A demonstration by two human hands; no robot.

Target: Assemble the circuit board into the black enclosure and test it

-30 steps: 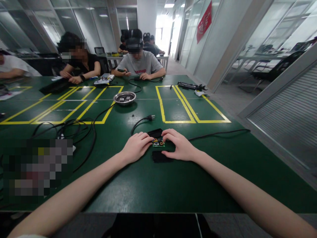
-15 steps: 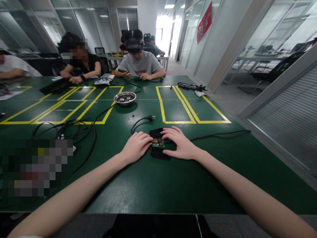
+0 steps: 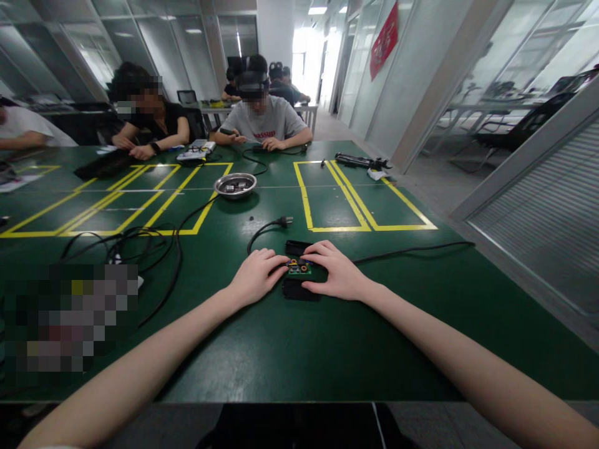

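A small green circuit board (image 3: 299,269) lies on the green table (image 3: 290,349) between two black casing halves, one (image 3: 296,247) beyond it and one (image 3: 299,290) nearer me. My left hand (image 3: 256,274) rests curled at the board's left side, fingertips pinching its edge. My right hand (image 3: 337,273) lies over the right side, fingers touching the board and the casing. A black cable (image 3: 412,251) runs off to the right from under this hand.
A loose plug (image 3: 283,221) on a black cord lies just beyond the hands. A steel bowl (image 3: 235,184) with small parts stands farther back. Tangled black cables (image 3: 135,243) lie at left. Yellow tape boxes (image 3: 360,199) mark the table. Other people sit at the far side.
The nearer black casing half has slid up against the circuit board, and both hands have shifted slightly away from me, staying on the board.
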